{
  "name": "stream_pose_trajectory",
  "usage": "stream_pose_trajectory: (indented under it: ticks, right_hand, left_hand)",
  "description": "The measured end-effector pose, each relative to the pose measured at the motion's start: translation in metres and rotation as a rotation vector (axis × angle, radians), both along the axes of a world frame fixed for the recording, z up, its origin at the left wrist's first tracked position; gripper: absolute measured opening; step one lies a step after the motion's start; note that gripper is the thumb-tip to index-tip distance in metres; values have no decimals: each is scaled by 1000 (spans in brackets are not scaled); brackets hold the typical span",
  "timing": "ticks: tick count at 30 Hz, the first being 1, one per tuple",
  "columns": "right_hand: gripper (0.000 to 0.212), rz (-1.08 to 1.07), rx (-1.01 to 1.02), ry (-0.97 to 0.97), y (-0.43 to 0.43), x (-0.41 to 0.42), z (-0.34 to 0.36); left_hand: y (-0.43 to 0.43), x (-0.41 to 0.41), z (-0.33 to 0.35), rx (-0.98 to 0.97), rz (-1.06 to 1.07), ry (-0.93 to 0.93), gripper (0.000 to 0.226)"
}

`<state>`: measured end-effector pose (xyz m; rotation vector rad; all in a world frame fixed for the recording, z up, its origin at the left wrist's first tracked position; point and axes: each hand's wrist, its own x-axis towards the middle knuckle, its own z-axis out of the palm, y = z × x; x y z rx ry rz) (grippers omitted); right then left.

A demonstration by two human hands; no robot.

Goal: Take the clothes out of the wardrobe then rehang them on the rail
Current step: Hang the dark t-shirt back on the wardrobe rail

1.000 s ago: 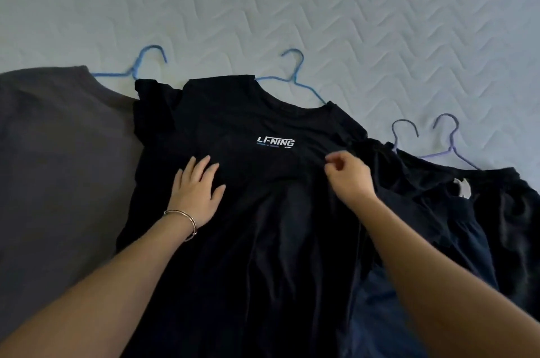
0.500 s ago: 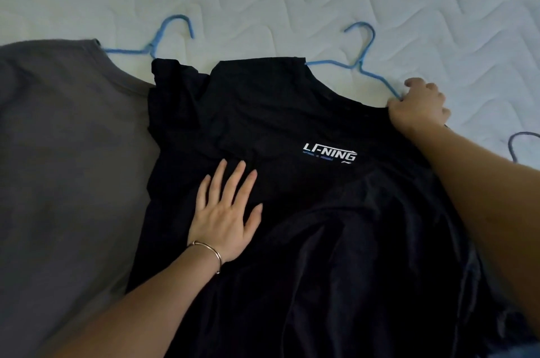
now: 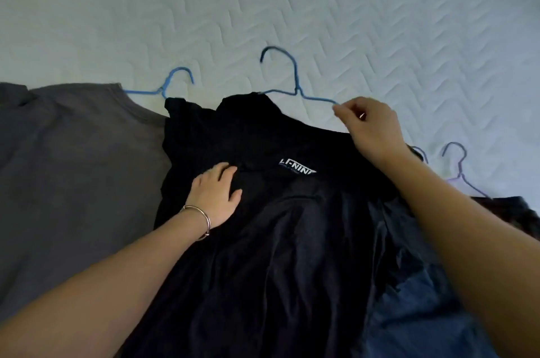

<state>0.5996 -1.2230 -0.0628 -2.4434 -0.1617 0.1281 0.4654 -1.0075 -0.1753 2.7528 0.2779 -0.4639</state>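
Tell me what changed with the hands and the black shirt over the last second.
The right hand left the front of the black shirt, moved up to its shoulder and now pinches the arm of the blue hanger there. The left hand stays on the shirt's chest; the grey shirt lies as before.
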Motion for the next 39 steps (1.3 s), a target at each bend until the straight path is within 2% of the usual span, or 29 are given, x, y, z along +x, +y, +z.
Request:
stream_pose_trajectory:
  ticks: [3, 5, 8, 12, 16, 20, 22, 26, 31, 35, 39]
  right_hand:
    - [24, 7, 49, -18, 4, -42, 65]
    - [21, -1, 115, -30, 8, -69, 115]
    - [14, 45, 166, -70, 18, -107, 194]
    - [14, 62, 190, -184, 24, -151, 292]
    - [10, 94, 213, -183, 18, -181, 356]
    - [15, 91, 139, -166, 2, -200, 377]
    - [8, 106, 152, -160, 0, -210, 386]
    - [14, 171, 241, -191, 10, -226, 414]
    - [17, 297, 280, -329, 30, -242, 455]
    - [11, 407, 238, -483, 56, -261, 494]
    - [19, 463, 280, -604, 93, -277, 514]
  left_hand:
    - [17, -3, 89, -121, 116, -371, 54]
    - [29, -8, 154, -182, 113, -528, 55]
    - [42, -15, 247, -207, -47, -577, 53]
    - [58, -35, 351, -325, -171, -527, 38]
    - [72, -64, 427, -265, -215, -641, 29]
    - [90, -83, 480, -152, -194, -711, 24]
    - [95, -96, 500, -102, -182, -721, 27]
    - [100, -127, 532, -2, -171, -730, 29]
    - [102, -175, 570, 28, -125, -890, 27]
    - [119, -215, 598, 88, -54, -993, 29]
    - [145, -262, 614, 111, 22, -1078, 28]
